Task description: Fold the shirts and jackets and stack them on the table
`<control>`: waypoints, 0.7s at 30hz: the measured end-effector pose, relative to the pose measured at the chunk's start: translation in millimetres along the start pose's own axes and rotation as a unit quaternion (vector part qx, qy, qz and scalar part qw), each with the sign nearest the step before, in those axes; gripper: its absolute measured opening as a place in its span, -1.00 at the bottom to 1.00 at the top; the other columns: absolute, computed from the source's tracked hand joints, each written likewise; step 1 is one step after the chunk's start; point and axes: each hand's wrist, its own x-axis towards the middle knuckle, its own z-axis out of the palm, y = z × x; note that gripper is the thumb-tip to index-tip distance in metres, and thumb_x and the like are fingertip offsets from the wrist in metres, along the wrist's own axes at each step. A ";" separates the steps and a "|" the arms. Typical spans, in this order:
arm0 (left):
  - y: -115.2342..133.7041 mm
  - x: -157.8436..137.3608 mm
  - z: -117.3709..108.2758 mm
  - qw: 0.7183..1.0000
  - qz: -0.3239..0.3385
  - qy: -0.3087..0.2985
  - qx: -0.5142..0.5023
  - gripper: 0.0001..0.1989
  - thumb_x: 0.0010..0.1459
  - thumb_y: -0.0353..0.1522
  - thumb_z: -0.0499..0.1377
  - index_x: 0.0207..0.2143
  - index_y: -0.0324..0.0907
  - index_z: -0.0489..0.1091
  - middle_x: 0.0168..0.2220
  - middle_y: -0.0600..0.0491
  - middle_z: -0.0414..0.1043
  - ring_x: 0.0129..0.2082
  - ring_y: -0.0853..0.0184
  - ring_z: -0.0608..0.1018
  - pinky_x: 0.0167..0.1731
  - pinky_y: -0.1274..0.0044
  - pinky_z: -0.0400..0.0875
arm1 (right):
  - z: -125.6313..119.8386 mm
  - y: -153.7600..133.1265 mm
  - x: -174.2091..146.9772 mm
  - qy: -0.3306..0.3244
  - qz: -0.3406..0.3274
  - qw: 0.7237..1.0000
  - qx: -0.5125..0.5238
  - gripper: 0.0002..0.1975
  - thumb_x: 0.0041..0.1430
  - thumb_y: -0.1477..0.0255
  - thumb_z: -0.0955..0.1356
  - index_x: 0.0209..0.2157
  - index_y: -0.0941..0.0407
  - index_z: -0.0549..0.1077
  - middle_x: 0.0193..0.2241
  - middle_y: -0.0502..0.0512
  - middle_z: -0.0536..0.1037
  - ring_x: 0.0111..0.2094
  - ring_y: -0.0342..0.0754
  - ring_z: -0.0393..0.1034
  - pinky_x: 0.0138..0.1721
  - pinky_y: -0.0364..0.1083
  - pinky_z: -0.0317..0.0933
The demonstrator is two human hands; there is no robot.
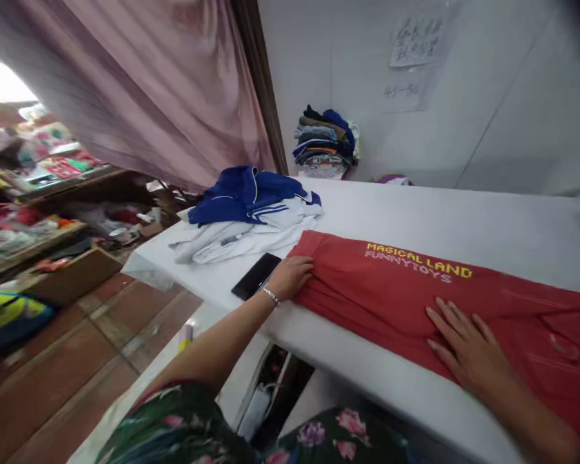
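Mid-frame, your left hand (289, 278) grips the long red cloth garment (367, 296), right hand (471, 348) spread; tugging left could knock the rectangular black phone (256, 276).

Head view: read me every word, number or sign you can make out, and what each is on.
"MAGICAL LAND", yellow, on the red garment.
"FUNNYTOYS", pale outlined letters below it, same garment.
"45–", on the lower wall paper; the digits after the dash are blurred.
Upper wall paper: handwriting too blurred to read.
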 end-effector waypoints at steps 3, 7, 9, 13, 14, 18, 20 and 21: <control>2.1 -1.1 -0.1 0.999 -0.005 0.023 -0.049 -0.79 0.19 -0.35 0.10 -0.18 -0.16 0.49 -0.02 0.00 0.47 -0.02 0.27 0.46 0.01 0.40 0.31 | -0.4 1.4 -3.0 -0.017 0.003 1.000 0.006 -0.42 0.27 0.13 0.07 0.21 0.10 0.19 0.29 0.18 0.07 0.25 0.16 0.04 0.17 0.23 -0.03; -6.3 11.3 -11.4 0.985 -0.143 0.050 -0.082 -0.73 0.23 -0.27 0.03 -0.22 -0.14 0.50 -0.18 0.02 0.53 -0.16 0.32 0.52 -0.11 0.50 0.36 | 3.2 3.1 -4.5 -0.013 0.001 1.000 0.014 -0.41 0.25 0.12 0.10 0.23 0.08 0.17 0.29 0.17 0.08 0.25 0.16 0.03 0.18 0.24 -0.05; -14.4 23.3 -18.9 0.968 -0.242 0.039 -0.057 -0.65 0.23 -0.20 0.00 -0.15 -0.17 0.48 -0.14 -0.02 0.52 -0.15 0.28 0.52 -0.12 0.49 0.35 | 5.3 3.5 -4.3 -0.003 0.001 1.000 0.019 -0.41 0.25 0.11 0.10 0.22 0.08 0.19 0.28 0.19 0.11 0.24 0.18 0.06 0.17 0.25 -0.05; -28.1 48.5 -23.1 0.934 -0.343 -0.093 -0.020 -0.38 0.16 0.02 -0.05 -0.04 -0.28 0.42 -0.03 -0.19 0.46 -0.05 0.12 0.49 -0.10 0.41 0.33 | 2.5 2.8 -1.5 0.012 -0.006 0.999 0.030 -0.43 0.25 0.12 0.12 0.21 0.07 0.20 0.27 0.19 0.12 0.23 0.19 0.08 0.16 0.26 -0.02; -30.3 53.6 -21.8 0.929 -0.347 -0.124 -0.015 -0.33 0.13 0.07 -0.05 -0.04 -0.30 0.41 -0.02 -0.21 0.45 -0.04 0.09 0.49 -0.10 0.40 0.33 | 0.0 2.1 -0.3 0.017 -0.008 0.999 0.034 -0.43 0.25 0.13 0.12 0.22 0.07 0.19 0.28 0.19 0.10 0.24 0.20 0.06 0.16 0.26 -0.03; -38.1 68.6 -15.5 0.914 -0.362 -0.182 -0.014 -0.23 -0.02 0.17 0.03 -0.05 -0.29 0.39 0.00 -0.23 0.43 -0.05 0.06 0.50 -0.15 0.42 0.35 | -9.1 -2.3 4.8 0.047 0.006 0.998 0.040 -0.40 0.24 0.14 0.13 0.25 0.10 0.13 0.31 0.20 0.01 0.29 0.23 -0.10 0.19 0.30 -0.11; -42.7 73.9 -14.5 0.904 -0.379 -0.198 -0.029 -0.23 -0.09 0.18 0.08 -0.11 -0.29 0.43 -0.05 -0.22 0.47 -0.10 0.07 0.53 -0.20 0.44 0.37 | -8.9 -4.7 5.8 0.030 -0.002 0.999 0.038 -0.38 0.24 0.13 0.15 0.26 0.10 0.10 0.31 0.20 0.02 0.29 0.21 -0.06 0.20 0.28 -0.09; -44.8 76.2 -14.6 0.899 -0.387 -0.203 -0.038 -0.23 -0.12 0.18 0.11 -0.14 -0.29 0.44 -0.07 -0.21 0.49 -0.12 0.07 0.54 -0.22 0.45 0.37 | -7.6 -5.7 5.7 0.014 -0.007 0.999 0.037 -0.37 0.24 0.12 0.15 0.27 0.09 0.10 0.30 0.19 0.03 0.27 0.18 -0.02 0.20 0.26 -0.06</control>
